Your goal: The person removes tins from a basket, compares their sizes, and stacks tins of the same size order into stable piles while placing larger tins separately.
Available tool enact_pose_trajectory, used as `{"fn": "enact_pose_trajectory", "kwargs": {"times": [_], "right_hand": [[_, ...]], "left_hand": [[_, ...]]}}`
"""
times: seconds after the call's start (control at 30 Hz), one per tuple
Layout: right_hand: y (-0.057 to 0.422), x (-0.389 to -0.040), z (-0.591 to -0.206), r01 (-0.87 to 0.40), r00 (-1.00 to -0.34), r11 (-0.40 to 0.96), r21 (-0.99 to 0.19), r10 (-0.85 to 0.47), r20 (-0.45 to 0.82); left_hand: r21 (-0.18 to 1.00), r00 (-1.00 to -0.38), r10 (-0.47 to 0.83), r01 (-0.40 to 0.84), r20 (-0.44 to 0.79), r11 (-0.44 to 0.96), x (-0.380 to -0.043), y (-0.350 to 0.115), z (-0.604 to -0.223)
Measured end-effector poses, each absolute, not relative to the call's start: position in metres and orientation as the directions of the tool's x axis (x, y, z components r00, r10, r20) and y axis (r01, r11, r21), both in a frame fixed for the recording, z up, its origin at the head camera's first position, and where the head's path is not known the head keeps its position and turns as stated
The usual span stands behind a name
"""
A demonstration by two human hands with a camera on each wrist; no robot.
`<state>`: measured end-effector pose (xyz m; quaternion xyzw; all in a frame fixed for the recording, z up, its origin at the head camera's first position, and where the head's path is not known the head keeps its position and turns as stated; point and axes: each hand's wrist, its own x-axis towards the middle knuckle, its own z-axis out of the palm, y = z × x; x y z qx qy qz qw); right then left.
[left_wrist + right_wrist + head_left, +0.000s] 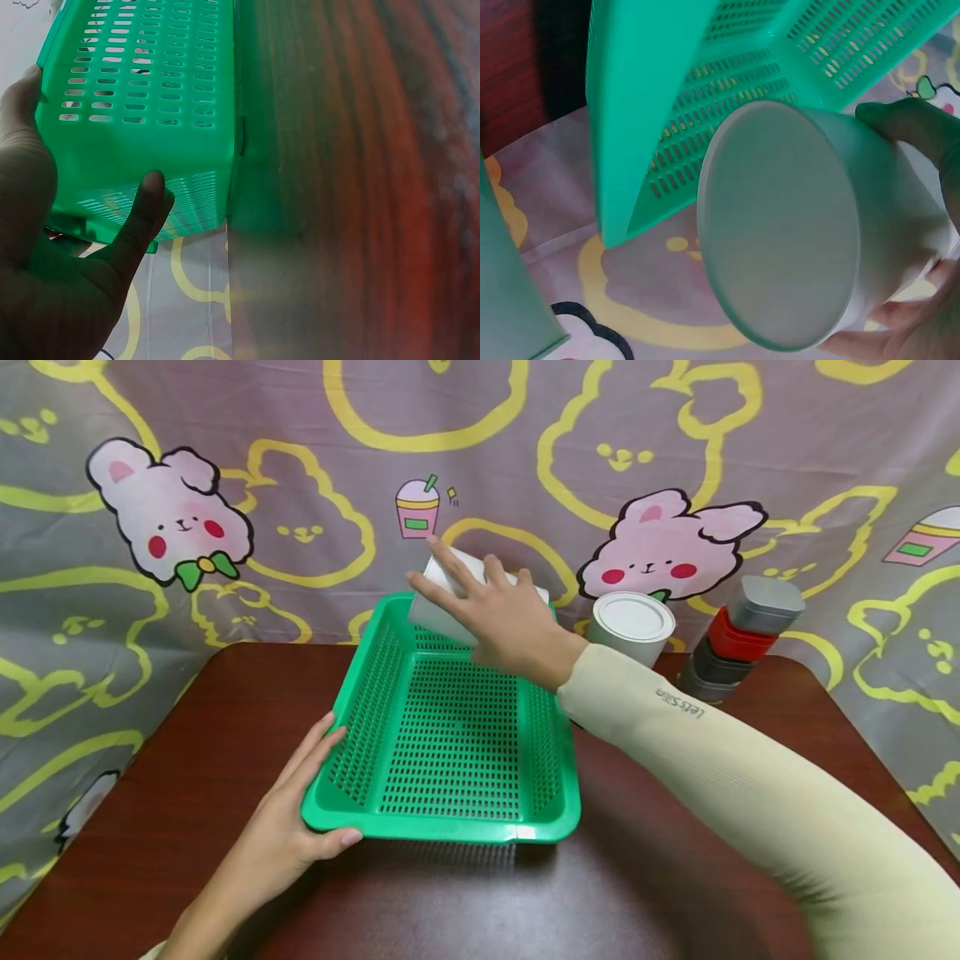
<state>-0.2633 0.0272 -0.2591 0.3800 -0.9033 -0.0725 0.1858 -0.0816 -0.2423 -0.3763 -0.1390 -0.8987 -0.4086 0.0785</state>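
A green perforated plastic basket [442, 828] is on the dark red table. My left hand [292, 822] grips its near left corner, the thumb on the front rim and the fingers along the left side. In the left wrist view, fingers [139, 217] lie against the basket's outer wall. My right hand [506, 618] holds a white round container [780, 225] over the basket's far end, fingers spread around its side. The container is tilted, and its flat round end faces the right wrist camera. Most of it is hidden behind the hand in the head view.
Right of the basket stands a pale canister [633, 617] with a white lid. Farther right is a stack of silver, red and dark containers [738, 631]. A patterned cloth [480, 410] hangs behind the table [187, 743].
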Motion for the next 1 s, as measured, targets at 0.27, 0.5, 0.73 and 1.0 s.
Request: {"fn": "enact_pose_trajectory", "kwargs": {"times": [0.27, 0.5, 0.73, 1.0], "right_hand": [[0.053, -0.249, -0.256, -0.597, -0.668, 0.790, 0.137, -0.585, 0.459], [0.075, -0.236, -0.256, -0.530, -0.635, 0.844, 0.078, -0.456, 0.624], [0.099, -0.226, -0.265, -0.515, -0.564, 0.857, 0.013, -0.350, 0.748], [0.126, -0.209, -0.275, -0.513, -0.546, 0.857, -0.048, -0.282, 0.789]], "left_hand": [[0.702, -0.947, 0.181, 0.318, 0.265, 0.638, -0.081, -0.242, -0.377], [0.690, -0.945, 0.177, 0.321, 0.273, 0.649, -0.081, -0.241, -0.377], [0.689, -0.947, 0.175, 0.315, 0.268, 0.653, -0.081, -0.241, -0.377], [0.683, -0.947, 0.172, 0.314, 0.270, 0.659, -0.082, -0.241, -0.377]]}}
